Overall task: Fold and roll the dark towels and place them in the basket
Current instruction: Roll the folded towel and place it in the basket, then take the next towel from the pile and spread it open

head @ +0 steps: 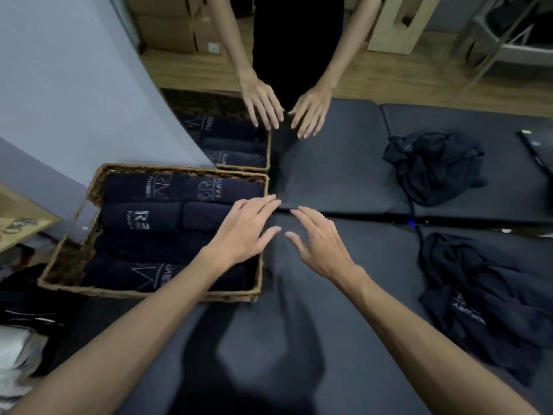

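Both forearms reach in from the bottom edge, bare, over a dark padded mat (pixel 344 339). Left hand (pixel 242 232) hangs over the right rim of the wicker basket (pixel 179 292), fingers straight and loosely spread, gripping nothing; whether the fingertips touch the mat just past the rim, I cannot tell. Right hand (pixel 321 244) sits just beside it over the mat, fingers relaxed and fanned, thumb angled toward the left hand, also holding nothing.

Out from the hands: the basket lies left of them, packed with rolled dark towels (pixel 143 217) laid side by side in rows, pale logo print showing on several. I count four rows, and the upper two look split into two rolls each; the left forearm crosses over the nearest row, so an exact count is out of reach.

Right side now: one crumpled heap of unfolded dark towels (pixel 484 313) lies on the mat, well apart from the right hand, lettering showing on one fold. How many towels are in it cannot be told.

Straight ahead, a mirror (pixel 359 70) stands at the mat's far edge, doubling hands, basket and heap. Cardboard boxes (pixel 167 28) appear in the reflection, and a pale wooden shelf (pixel 24 217) pokes in at far left.
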